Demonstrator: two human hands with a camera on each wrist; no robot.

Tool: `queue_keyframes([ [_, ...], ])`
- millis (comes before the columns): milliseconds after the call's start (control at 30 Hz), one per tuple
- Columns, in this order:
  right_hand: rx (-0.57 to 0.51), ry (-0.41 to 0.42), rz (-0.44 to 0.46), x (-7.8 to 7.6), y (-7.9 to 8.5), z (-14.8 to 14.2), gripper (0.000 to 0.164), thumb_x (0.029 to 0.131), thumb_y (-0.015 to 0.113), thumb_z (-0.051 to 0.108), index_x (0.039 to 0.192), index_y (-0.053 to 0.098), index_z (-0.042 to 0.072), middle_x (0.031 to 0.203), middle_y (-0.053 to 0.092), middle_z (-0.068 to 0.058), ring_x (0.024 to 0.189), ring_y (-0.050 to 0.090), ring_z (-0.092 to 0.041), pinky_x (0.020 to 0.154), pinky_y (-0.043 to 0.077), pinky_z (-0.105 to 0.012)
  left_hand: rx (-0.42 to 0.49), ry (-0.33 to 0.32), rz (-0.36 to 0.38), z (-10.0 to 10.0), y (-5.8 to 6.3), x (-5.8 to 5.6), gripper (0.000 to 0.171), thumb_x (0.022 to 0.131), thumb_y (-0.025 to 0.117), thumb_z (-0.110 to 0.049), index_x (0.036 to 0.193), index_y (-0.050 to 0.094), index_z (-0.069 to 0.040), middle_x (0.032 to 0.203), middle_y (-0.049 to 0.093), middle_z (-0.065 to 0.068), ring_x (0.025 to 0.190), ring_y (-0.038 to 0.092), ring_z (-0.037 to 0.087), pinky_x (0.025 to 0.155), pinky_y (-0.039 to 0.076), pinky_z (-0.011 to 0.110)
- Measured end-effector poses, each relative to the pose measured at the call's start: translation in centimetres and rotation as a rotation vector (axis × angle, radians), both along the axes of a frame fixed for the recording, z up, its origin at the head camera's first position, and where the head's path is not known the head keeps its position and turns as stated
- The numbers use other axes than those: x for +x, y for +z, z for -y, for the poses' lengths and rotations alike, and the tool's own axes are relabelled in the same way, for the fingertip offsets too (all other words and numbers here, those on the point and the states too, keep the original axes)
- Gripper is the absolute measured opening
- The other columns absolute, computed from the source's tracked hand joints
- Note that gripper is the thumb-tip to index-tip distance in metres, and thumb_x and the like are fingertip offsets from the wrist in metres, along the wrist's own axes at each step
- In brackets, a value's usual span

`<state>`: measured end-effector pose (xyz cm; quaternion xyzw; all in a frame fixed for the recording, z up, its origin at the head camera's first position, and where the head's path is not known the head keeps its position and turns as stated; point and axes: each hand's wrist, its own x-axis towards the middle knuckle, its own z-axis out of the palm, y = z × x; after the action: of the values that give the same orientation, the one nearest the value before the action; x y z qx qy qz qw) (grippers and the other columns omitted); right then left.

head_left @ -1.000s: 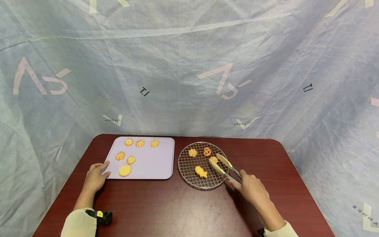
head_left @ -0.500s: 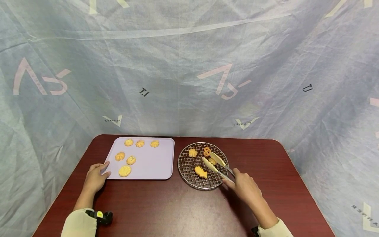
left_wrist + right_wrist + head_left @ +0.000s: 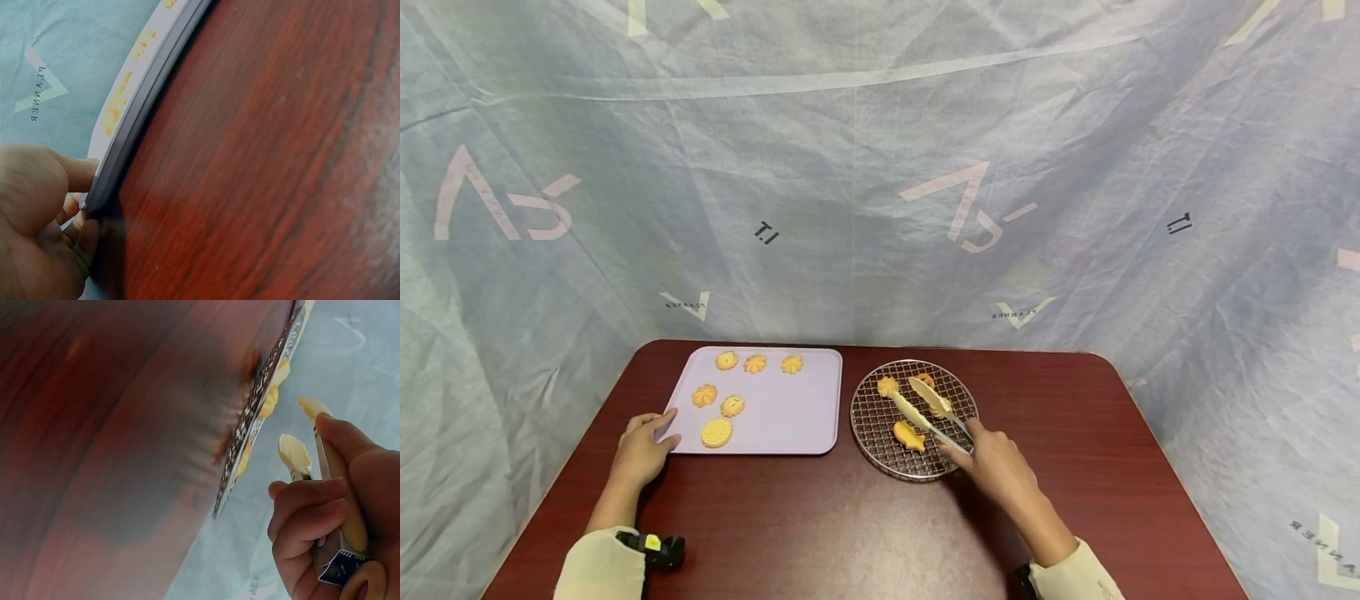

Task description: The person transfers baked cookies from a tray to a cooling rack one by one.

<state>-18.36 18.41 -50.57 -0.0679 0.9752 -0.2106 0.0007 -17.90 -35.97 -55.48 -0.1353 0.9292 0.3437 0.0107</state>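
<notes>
My left hand [image 3: 642,450] pinches the near left corner of a lilac tray [image 3: 786,408]; the left wrist view has the thumb on its rim. Over a round wire cooling rack [image 3: 874,463], my right hand [image 3: 1000,471] grips metal tongs [image 3: 912,413] with cream tips. The tips stand apart and nothing is clamped between them; the right wrist view places them above the rack. On the rack lie a flower-shaped cookie [image 3: 887,385], a fish-shaped cookie [image 3: 908,437], a pretzel cookie [image 3: 927,379] and a swirled cookie [image 3: 937,410], the last two partly hidden behind the tongs.
Several cookies lie toward the tray's left and back, among them a round patterned cookie [image 3: 717,432]. Tray and rack stand side by side on a dark red table [image 3: 820,533]. A grey printed cloth [image 3: 850,208] hangs behind and at both sides.
My right hand has carried the tongs leftward over the rack, from around the swirled cookie toward the flower-shaped one, their tips still apart. The left hand and tray have stayed put.
</notes>
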Motion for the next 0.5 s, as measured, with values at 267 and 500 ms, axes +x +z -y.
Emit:
queue_keyframes([
  [267,-0.027,0.022,0.017,-0.5,-0.1,2.0,0.051,0.091,0.075,0.049,0.118,0.064,0.007,0.073,0.060,-0.008,0.064,0.061,-0.026,0.055,0.050,-0.046,-0.003,0.002,0.011,0.0,0.0,-0.1,0.057,0.102,0.058,-0.008,0.154,0.038,0.005,0.148,0.028,0.037,0.136,0.028,0.059,0.111,0.026,0.071],
  [500,-0.047,0.050,0.020,-0.8,0.0,3.8,0.066,0.092,0.074,0.051,0.138,0.060,0.007,0.088,0.069,-0.013,0.079,0.069,-0.031,0.065,0.056,-0.051,-0.003,-0.001,0.006,0.0,0.2,0.0,0.057,0.102,0.058,-0.007,0.154,0.038,0.005,0.147,0.028,0.037,0.136,0.028,0.059,0.111,0.026,0.071],
])
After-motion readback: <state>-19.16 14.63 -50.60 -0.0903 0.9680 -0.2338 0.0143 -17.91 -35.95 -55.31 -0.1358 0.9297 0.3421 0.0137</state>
